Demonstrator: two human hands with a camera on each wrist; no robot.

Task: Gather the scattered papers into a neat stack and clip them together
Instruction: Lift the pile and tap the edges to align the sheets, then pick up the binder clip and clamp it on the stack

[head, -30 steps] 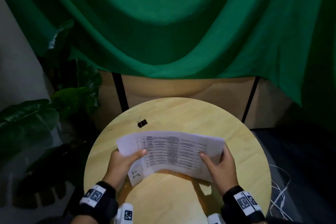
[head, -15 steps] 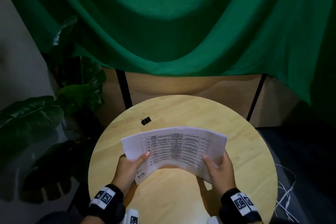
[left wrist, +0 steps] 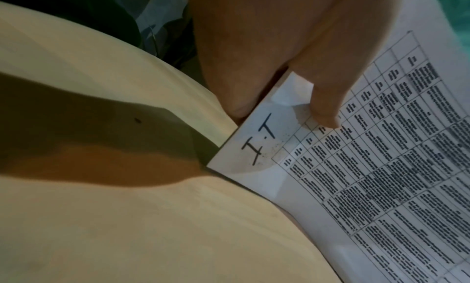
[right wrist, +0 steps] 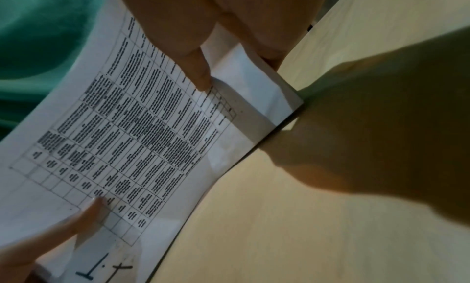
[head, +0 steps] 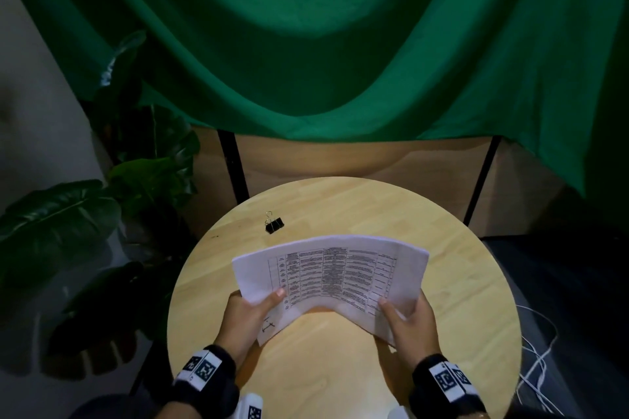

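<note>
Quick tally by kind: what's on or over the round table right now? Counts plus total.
Paper stack, sheet count not readable: 1
Binder clip, black, lying on the table: 1
Hands gripping the stack, left hand and right hand: 2
Total: 4

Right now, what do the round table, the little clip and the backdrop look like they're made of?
Round table: pale wood, matte, grain and plank seams showing.
Clip: black body with shiny wire handles, probably metal.
Backdrop: green cloth, hanging in soft folds.
</note>
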